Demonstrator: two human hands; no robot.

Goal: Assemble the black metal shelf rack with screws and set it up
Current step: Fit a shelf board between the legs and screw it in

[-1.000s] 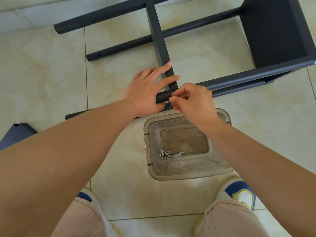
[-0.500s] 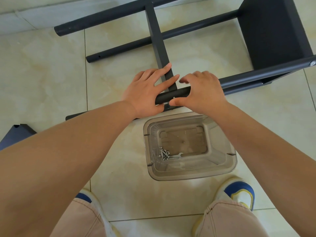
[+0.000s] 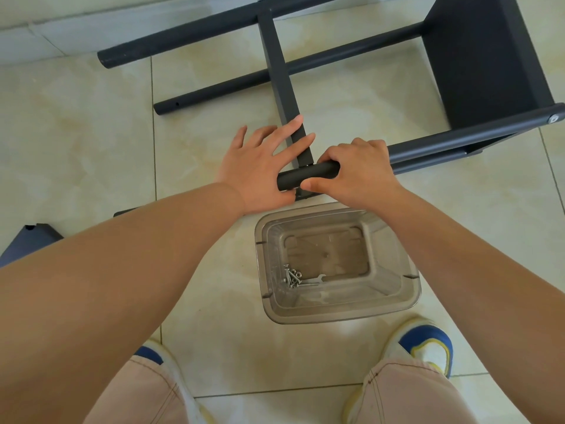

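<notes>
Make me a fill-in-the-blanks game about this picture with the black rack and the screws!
1. The right hand grips a black ____ of the rack.
2. The screws lie inside a clear plastic ____.
3. The left hand rests with its fingers ____ out.
4. The rack lies on a ____ floor.

Missing words: tube; tub; spread; tiled
</notes>
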